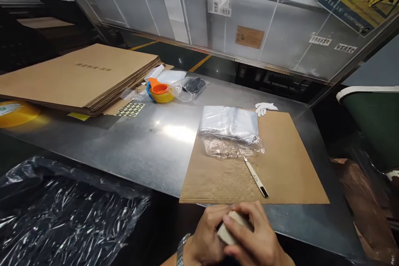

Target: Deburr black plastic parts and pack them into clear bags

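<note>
Both the left hand [204,232] and the right hand [263,237], at bottom centre of the frame, are curled closed around a pale block-shaped object [229,235], which is partly hidden by the fingers. A metal watch band [180,249] encircles the left wrist. Beyond the hands, right of centre, a cardboard sheet [289,162] lies flat on the metal desk [162,160]. It bears a slim pale tool marked A26 [255,176], set diagonally, and, farther up, a pack of clear plastic bags [229,121]. A white glove [264,108] lies at the sheet's far edge. Upper left: stacked flat cardboard [118,64], with a sheet of round stickers [130,110] beside it. Lower left: glossy black plastic sheeting [68,216].
</note>
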Demonstrator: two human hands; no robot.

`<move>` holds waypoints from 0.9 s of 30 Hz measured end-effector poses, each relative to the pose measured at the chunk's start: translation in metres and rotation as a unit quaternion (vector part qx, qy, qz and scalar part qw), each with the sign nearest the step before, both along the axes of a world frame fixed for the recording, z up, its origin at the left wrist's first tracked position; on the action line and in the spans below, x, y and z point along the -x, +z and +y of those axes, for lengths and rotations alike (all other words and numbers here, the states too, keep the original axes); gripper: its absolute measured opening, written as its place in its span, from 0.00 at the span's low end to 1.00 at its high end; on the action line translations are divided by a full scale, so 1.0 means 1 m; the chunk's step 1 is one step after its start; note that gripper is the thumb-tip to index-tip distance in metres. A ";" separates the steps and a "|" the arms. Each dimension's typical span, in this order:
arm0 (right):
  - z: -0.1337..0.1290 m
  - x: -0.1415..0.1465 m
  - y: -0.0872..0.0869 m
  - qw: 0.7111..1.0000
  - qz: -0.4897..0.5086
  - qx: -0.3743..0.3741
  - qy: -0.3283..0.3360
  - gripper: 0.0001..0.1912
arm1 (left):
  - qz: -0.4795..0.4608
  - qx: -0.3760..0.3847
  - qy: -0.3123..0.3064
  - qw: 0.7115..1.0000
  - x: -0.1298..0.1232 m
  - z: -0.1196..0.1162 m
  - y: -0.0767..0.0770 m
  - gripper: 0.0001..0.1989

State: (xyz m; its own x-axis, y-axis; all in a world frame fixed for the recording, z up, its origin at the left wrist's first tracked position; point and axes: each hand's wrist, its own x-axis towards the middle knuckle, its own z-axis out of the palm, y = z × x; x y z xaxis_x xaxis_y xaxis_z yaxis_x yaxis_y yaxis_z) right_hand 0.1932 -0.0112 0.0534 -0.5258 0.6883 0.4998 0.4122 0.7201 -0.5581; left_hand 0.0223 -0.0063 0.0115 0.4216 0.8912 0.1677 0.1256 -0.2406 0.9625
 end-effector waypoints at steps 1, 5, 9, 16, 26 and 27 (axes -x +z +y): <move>0.000 0.000 -0.001 1.000 -0.004 0.012 -0.009 0.23 | 0.016 -0.003 0.001 1.000 0.002 -0.001 -0.001 0.07; -0.001 -0.002 -0.006 0.998 -0.017 0.047 -0.024 0.24 | 0.059 -0.010 -0.016 0.998 0.005 -0.002 0.000 0.08; 0.000 0.005 -0.003 1.000 0.014 -0.021 -0.002 0.24 | -0.007 -0.029 -0.015 0.999 0.000 0.000 0.003 0.18; 0.001 0.004 -0.001 0.999 0.028 -0.034 -0.023 0.20 | -0.032 -0.015 -0.019 0.999 -0.005 0.000 -0.001 0.16; 0.006 0.019 -0.031 0.927 0.255 0.221 -0.164 0.16 | -0.336 0.247 0.070 0.906 -0.015 0.005 -0.009 0.29; 0.004 0.021 -0.037 0.923 0.254 0.232 -0.174 0.16 | -0.366 0.275 0.078 0.886 -0.017 0.007 -0.009 0.26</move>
State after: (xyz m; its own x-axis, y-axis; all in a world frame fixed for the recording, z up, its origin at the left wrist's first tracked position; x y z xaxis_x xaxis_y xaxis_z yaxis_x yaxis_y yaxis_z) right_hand 0.1723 -0.0067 0.0167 -0.0114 0.9732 0.2298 0.1729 0.2283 -0.9581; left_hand 0.0392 0.0006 0.0024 0.2447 0.9605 -0.1329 -0.5898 0.2562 0.7659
